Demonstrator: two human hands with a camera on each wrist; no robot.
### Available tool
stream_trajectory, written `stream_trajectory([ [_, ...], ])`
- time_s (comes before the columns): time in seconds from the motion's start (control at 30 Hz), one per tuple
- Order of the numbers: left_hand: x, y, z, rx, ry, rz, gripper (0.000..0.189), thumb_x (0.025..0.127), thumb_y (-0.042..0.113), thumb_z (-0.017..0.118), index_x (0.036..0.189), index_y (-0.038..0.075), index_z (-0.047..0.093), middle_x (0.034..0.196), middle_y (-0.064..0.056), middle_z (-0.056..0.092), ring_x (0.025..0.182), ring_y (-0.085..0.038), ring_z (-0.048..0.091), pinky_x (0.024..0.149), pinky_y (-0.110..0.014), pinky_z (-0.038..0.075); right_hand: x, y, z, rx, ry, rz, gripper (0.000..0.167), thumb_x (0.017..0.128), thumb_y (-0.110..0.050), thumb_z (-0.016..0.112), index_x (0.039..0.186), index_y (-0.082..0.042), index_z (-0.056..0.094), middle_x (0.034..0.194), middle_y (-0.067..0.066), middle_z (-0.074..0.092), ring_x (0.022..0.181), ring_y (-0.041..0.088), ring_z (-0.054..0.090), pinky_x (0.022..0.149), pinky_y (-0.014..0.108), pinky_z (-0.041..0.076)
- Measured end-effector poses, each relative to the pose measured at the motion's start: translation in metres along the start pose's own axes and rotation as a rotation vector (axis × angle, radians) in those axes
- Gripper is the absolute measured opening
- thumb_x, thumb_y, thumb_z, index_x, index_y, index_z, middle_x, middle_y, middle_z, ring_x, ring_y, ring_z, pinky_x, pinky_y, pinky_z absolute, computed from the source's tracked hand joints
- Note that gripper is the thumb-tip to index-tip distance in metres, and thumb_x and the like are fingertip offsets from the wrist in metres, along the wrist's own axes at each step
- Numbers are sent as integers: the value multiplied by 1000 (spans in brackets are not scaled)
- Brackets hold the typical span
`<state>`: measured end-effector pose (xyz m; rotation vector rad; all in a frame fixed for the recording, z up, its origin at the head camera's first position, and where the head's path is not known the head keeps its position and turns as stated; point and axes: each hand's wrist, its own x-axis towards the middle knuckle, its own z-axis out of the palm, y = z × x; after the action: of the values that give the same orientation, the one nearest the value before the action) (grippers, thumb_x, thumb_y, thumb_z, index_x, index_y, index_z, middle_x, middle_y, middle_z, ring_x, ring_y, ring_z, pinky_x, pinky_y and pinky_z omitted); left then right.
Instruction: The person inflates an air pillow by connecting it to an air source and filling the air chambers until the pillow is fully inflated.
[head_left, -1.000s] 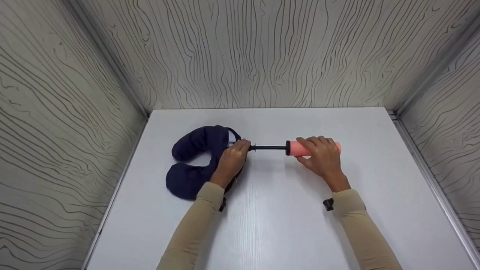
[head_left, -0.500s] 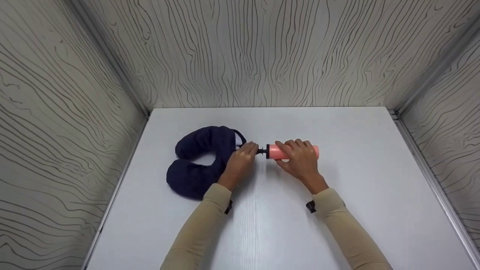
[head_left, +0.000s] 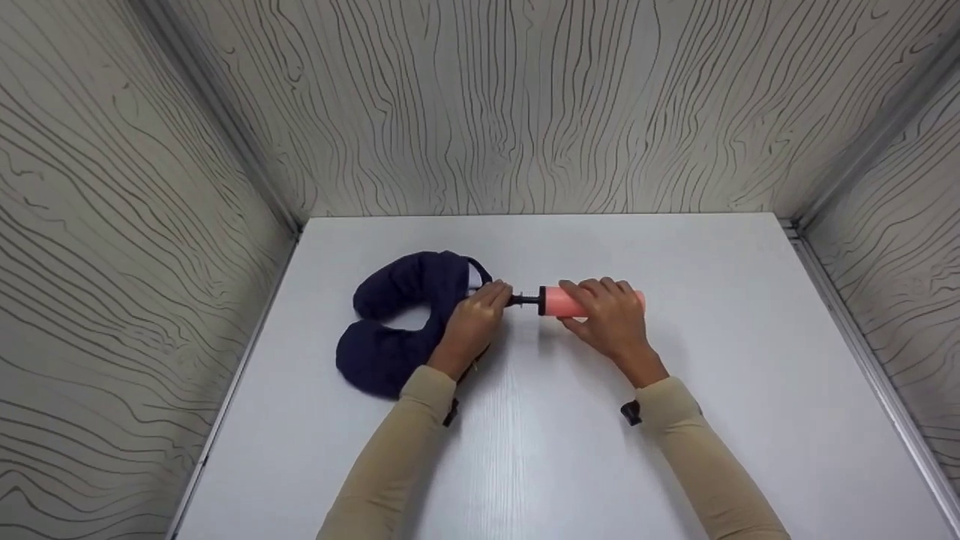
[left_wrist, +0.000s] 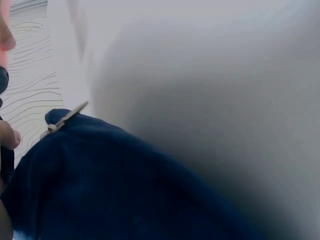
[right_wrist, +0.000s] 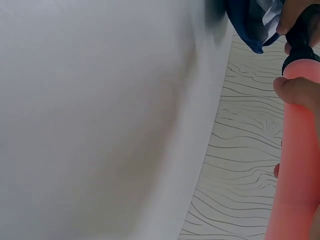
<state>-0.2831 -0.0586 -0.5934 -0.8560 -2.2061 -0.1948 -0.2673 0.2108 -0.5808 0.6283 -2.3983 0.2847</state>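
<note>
A navy U-shaped neck pillow [head_left: 382, 358] lies on the left of the white table, its curved back facing right. White lining [head_left: 474, 276] shows at that edge. There my left hand [head_left: 472, 321] grips the black end of a hand pump [head_left: 559, 301], its fingers covering where pump and pillow meet. My right hand [head_left: 616, 321] wraps round the pump's pink barrel, thumb below and fingers over the top. A short length of black rod [head_left: 529, 300] shows between the hands. In the left wrist view, a metal zipper pull [left_wrist: 67, 118] sticks up from the navy fabric.
The white table [head_left: 570, 465] stretches forward and to the right of the hands. Wood-grain panels [head_left: 525, 112] enclose it at the back and both sides. A black wrist strap piece [head_left: 631, 412] hangs at the right cuff.
My right hand slid the pink barrel left over the rod, bringing it close to my left hand, then drew it back slightly right. The pillow and my left hand shifted a little right.
</note>
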Motion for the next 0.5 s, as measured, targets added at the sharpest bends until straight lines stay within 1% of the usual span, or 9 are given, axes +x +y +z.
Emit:
stream_trajectory([
  [0.17, 0, -4, 1, -15, 40, -17, 25, 90, -7, 77, 113, 2, 77, 112, -9, 79, 106, -22, 78, 96, -28, 64, -7, 15, -8, -6, -3, 25, 64, 73, -31, 99, 132, -22, 74, 105, 9, 80, 95, 35, 74, 84, 54, 63],
  [0.37, -1, -13, -1, -41, 46, -30, 20, 94, -2, 76, 113, 1, 76, 111, -11, 79, 106, -24, 78, 96, -30, 65, -14, 38, -19, 9, 35, 77, 64, 70, -27, 100, 129, -21, 76, 107, 11, 80, 98, 37, 73, 90, 58, 61],
  [0.5, -1, -14, -3, -55, 42, -57, 19, 94, -2, 77, 112, 0, 76, 111, -13, 79, 106, -26, 78, 97, -32, 65, -16, 45, -24, 24, 52, 111, 63, 69, -24, 101, 127, -21, 77, 107, 12, 79, 100, 37, 71, 93, 60, 59],
])
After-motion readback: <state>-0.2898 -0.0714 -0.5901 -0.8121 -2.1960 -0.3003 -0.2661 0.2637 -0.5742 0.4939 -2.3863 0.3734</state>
